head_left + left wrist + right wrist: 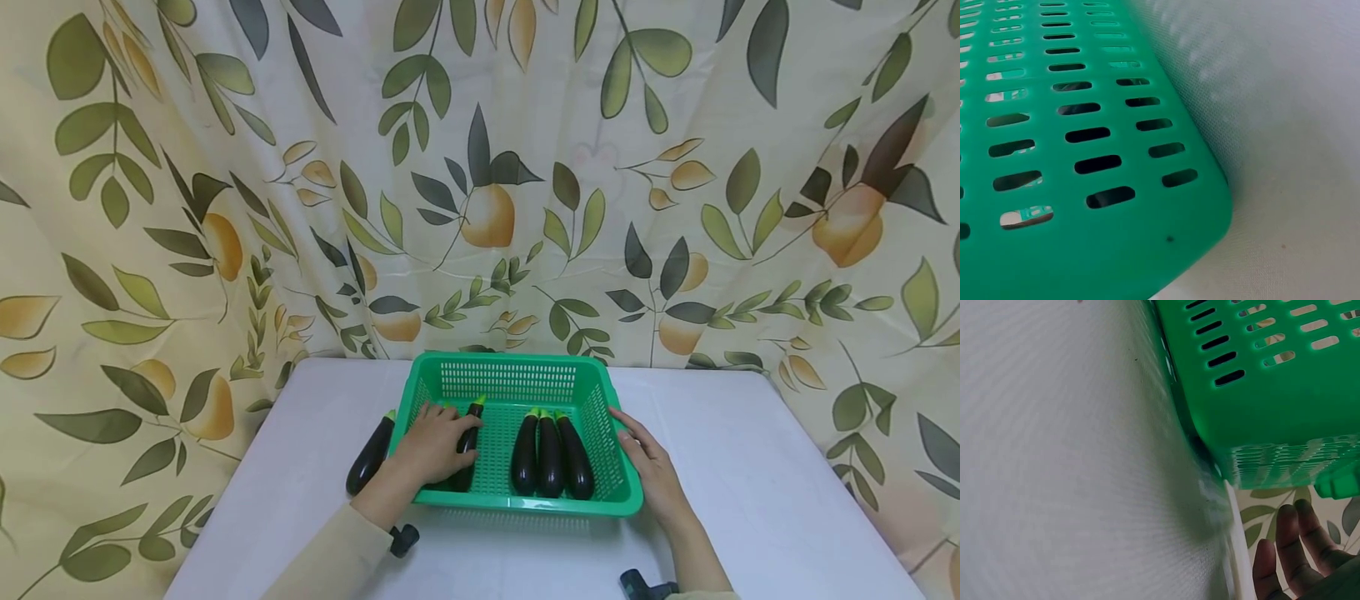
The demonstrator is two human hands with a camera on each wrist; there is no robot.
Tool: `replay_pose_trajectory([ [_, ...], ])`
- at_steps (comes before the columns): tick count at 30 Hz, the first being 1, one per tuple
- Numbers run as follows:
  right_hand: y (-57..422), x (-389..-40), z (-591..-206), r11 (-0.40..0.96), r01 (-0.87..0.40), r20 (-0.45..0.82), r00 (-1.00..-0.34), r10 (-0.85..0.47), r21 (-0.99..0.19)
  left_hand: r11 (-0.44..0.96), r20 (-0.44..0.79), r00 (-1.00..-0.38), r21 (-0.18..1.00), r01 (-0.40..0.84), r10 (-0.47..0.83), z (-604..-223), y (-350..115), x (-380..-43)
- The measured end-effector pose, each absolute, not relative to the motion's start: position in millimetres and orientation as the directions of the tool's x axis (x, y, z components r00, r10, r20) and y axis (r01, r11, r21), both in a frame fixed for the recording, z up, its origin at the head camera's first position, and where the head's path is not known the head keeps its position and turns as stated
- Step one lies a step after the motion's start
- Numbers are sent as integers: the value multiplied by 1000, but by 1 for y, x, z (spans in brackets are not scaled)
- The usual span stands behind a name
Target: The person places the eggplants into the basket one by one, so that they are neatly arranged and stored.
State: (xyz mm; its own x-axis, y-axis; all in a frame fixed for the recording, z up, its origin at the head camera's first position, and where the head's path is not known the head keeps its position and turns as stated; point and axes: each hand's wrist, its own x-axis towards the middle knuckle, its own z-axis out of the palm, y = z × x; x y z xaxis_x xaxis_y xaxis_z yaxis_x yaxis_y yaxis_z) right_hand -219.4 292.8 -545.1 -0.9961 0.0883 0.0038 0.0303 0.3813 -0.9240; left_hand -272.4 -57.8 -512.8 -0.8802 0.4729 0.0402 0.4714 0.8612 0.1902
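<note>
A green plastic basket (495, 433) with slotted walls stands on the white table. My left hand (433, 442) reaches over its left rim and grips a dark purple eggplant (463, 475), thumb and index finger lying across it. Beneath that hand another eggplant is mostly hidden; only a bit of its green stem shows. Side by side in the basket's right half lie three eggplants (551, 458). My right hand (651, 467) rests against the right rim, its fingers fairly straight. The right wrist view shows several of its fingers (1294, 550) beyond the basket's end wall.
Outside the basket, along its left wall, a further eggplant (371, 457) leans on the table. A leaf-and-fruit patterned curtain (480, 183) hangs behind the white table (720, 450). The left wrist view is filled mostly by the basket's slotted wall (1072, 250).
</note>
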Motion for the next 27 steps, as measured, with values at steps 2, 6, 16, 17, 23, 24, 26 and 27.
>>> replay_pose_trajectory([
  [2,293,-219,-545,382,30,3,-996,85,-923,867,34,-883,177,466,468,-513,-57,-272],
  [6,294,-219,-545,389,27,4,-997,79,-921,878,17,-889,149,455,457,-513,-57,-271],
  [16,296,-221,-550,386,30,1,-997,80,-922,888,-13,-892,106,448,452,-513,-57,-270],
  [17,296,-221,-550,384,31,0,-997,80,-923,888,-15,-892,105,449,453,-513,-57,-270],
  [23,295,-221,-548,379,31,-1,-997,81,-925,891,-45,-892,90,445,450,-514,-57,-271],
  [24,295,-221,-548,380,31,0,-997,80,-925,891,-50,-891,85,446,451,-514,-57,-271],
  [26,295,-221,-548,380,29,1,-997,78,-924,891,-56,-891,77,447,451,-514,-57,-271],
  [27,295,-221,-548,380,29,1,-997,77,-924,891,-57,-890,75,447,451,-514,-57,-271],
])
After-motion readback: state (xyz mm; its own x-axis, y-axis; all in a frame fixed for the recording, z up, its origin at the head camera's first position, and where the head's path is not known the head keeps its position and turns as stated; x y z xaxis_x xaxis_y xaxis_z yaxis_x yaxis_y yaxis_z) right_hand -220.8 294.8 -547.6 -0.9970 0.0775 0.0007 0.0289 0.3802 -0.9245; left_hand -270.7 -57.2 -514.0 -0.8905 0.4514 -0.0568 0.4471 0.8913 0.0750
